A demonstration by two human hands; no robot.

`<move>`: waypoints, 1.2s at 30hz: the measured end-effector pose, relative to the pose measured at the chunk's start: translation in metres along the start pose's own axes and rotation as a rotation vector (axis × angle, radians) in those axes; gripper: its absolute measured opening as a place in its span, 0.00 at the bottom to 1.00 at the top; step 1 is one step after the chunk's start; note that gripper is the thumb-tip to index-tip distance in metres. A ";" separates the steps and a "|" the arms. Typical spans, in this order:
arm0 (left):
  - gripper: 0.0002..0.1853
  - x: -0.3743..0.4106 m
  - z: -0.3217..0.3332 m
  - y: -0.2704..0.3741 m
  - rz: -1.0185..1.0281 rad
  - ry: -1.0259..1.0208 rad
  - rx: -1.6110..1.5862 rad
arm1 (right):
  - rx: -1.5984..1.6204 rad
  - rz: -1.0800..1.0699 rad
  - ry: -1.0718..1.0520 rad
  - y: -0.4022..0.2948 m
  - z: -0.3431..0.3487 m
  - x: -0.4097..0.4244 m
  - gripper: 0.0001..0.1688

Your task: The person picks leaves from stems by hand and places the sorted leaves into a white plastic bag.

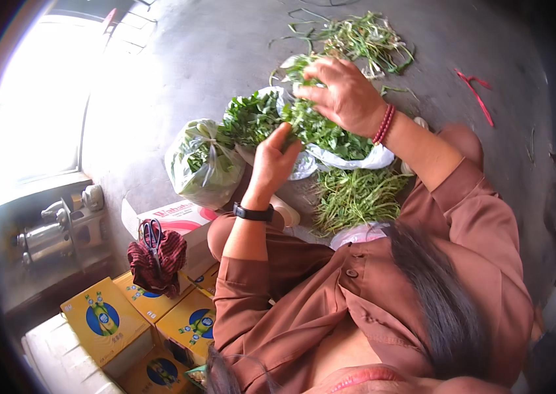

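My left hand point(276, 162), with a black wristband, grips a few leafy green stems between thumb and fingers. Above and to its right, my right hand point(342, 93), wearing a red bead bracelet, is blurred, its fingers spread beside pale green leaves point(298, 66); whether they touch them I cannot tell. Leafy greens point(337, 133) lie on a white plastic bag point(357, 160) under my hands, and a darker leafy bunch point(251, 115) is to the left. Thin green stems point(361, 199) are heaped nearer me. A tied clear bag of greens point(204, 165) stands at the left.
Pulled roots and stalks point(366, 42) lie on the grey floor ahead. A red string point(477, 96) is at the right. Yellow cartons point(105, 320), a white and pink box point(179, 216), and scissors point(152, 241) on a checked cloth point(172, 256) stand at the lower left.
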State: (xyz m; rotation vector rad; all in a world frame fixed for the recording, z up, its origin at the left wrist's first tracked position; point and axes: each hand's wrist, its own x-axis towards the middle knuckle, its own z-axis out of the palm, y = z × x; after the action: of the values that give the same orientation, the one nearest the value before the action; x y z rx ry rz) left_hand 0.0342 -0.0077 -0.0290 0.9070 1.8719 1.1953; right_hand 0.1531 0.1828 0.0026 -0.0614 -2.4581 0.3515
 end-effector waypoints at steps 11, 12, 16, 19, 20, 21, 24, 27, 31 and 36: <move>0.13 0.002 -0.003 -0.013 0.174 0.105 0.448 | 0.067 -0.070 -0.311 -0.021 -0.001 -0.002 0.14; 0.13 0.001 -0.003 -0.013 0.188 0.112 0.482 | 0.113 -0.055 -0.332 -0.024 0.001 -0.003 0.18; 0.12 -0.008 -0.002 -0.005 0.210 0.065 0.617 | 0.075 -0.115 -0.391 -0.043 0.007 -0.004 0.24; 0.11 -0.006 0.001 -0.009 0.180 0.009 0.732 | 0.020 -0.103 -0.392 -0.048 0.024 -0.017 0.13; 0.11 -0.006 -0.001 -0.014 0.165 -0.002 0.752 | 0.005 -0.138 -0.375 -0.048 0.030 -0.018 0.10; 0.10 -0.001 0.002 -0.015 0.173 -0.029 0.762 | -0.033 -0.156 -0.363 -0.042 0.034 -0.022 0.08; 0.09 0.000 -0.002 -0.016 0.197 -0.088 0.793 | -0.025 -0.149 -0.414 -0.039 0.038 -0.028 0.06; 0.08 0.005 -0.002 -0.019 0.241 -0.128 0.864 | -0.006 -0.149 -0.449 -0.032 0.044 -0.036 0.10; 0.12 0.006 -0.012 -0.004 0.205 -0.143 0.961 | -0.032 -0.063 -0.570 -0.029 0.030 -0.031 0.15; 0.13 0.005 -0.009 -0.004 0.258 -0.105 0.980 | 0.059 -0.043 -0.557 -0.023 0.024 -0.038 0.16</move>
State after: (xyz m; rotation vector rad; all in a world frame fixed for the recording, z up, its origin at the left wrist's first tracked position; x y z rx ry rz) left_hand 0.0233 -0.0084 -0.0314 1.7158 2.2964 0.2656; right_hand 0.1691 0.1499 -0.0319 0.1329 -2.9888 0.4711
